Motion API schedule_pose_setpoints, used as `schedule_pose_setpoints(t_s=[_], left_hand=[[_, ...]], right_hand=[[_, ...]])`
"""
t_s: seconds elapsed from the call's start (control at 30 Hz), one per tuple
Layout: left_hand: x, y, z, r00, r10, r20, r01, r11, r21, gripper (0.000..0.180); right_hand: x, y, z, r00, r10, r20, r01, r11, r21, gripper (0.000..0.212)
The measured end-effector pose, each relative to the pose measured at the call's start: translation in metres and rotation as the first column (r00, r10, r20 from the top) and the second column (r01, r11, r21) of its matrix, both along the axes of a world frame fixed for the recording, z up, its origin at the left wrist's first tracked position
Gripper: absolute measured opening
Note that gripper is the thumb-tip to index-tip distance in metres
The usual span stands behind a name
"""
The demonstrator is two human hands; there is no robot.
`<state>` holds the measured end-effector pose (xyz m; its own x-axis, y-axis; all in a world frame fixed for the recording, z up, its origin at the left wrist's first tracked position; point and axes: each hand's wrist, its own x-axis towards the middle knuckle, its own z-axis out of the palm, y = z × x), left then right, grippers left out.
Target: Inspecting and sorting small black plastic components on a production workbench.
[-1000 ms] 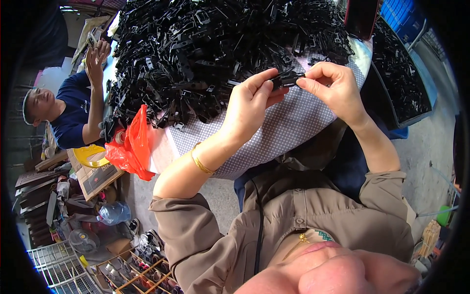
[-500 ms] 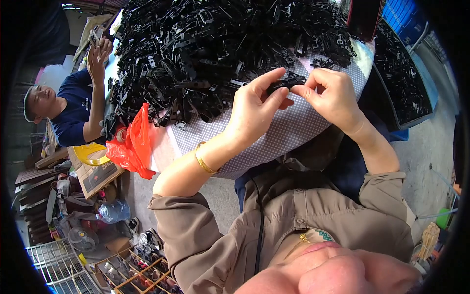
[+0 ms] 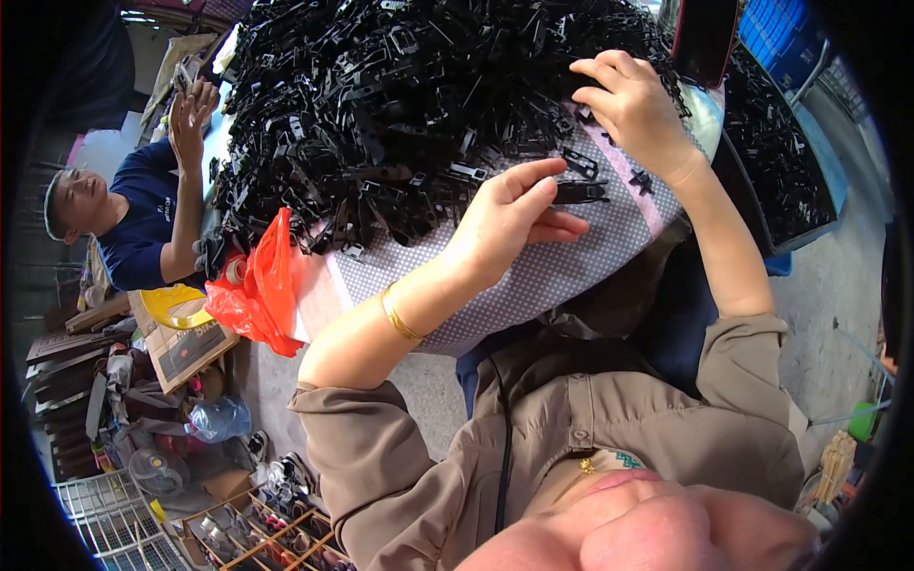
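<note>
My left hand (image 3: 509,224) is closed on a slim black plastic clip (image 3: 583,192), which sticks out to the right past my thumb and index finger. It is held just above the dotted tablecloth (image 3: 533,276). Farther up and to the right, my right hand (image 3: 633,109) is at the edge of a large heap of black plastic clips (image 3: 381,114). Its fingers are bent and apart, with no piece visible between them; the fingertips overlap the dark heap. A small dark star-shaped piece (image 3: 641,181) lies on the cloth below my right wrist.
A red plastic bag (image 3: 257,290) lies at the table's left edge. A person in a dark blue shirt (image 3: 143,214) works at the left. A deep container of black pieces (image 3: 785,171) stands at the right, near a blue crate (image 3: 783,43). A dark red-edged object (image 3: 705,43) stands at the far right.
My hands were together at the black clip; my right hand has let go and moved up to the heap. My left hand has stayed nearly in place with the clip.
</note>
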<state>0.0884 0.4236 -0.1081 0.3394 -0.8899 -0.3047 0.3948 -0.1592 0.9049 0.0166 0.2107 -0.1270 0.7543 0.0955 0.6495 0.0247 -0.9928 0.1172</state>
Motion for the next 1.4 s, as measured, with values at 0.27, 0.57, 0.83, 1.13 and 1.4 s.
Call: schedule_pose_setpoints(t_s=[0.27,0.57,0.83,1.13,1.4], left_hand=[[0.003,0.000,0.001,0.980,0.105,-0.168,-0.112,0.993,-0.030,0.037],[0.002,0.000,0.001,0.986,0.097,-0.135,-0.105,0.993,-0.060,0.035],[0.000,0.001,-0.005,0.988,0.128,-0.090,-0.136,0.986,-0.093,0.033],[0.002,0.003,-0.007,0.946,0.110,0.305,-0.090,0.993,-0.078,0.039],[0.003,0.001,-0.004,0.966,0.164,0.197,-0.106,0.955,-0.276,0.047]], right_hand=[[-0.026,0.044,0.015,0.939,0.340,0.061,-0.344,0.936,0.077,0.018],[-0.041,0.052,0.015,0.881,0.463,0.099,-0.457,0.778,0.432,0.019],[-0.047,0.067,0.017,0.919,0.389,0.068,-0.378,0.819,0.431,0.032],[-0.043,0.073,0.014,0.918,0.385,0.095,-0.392,0.843,0.369,0.031],[-0.041,0.064,0.005,0.926,0.339,0.166,-0.297,0.381,0.876,0.034]])
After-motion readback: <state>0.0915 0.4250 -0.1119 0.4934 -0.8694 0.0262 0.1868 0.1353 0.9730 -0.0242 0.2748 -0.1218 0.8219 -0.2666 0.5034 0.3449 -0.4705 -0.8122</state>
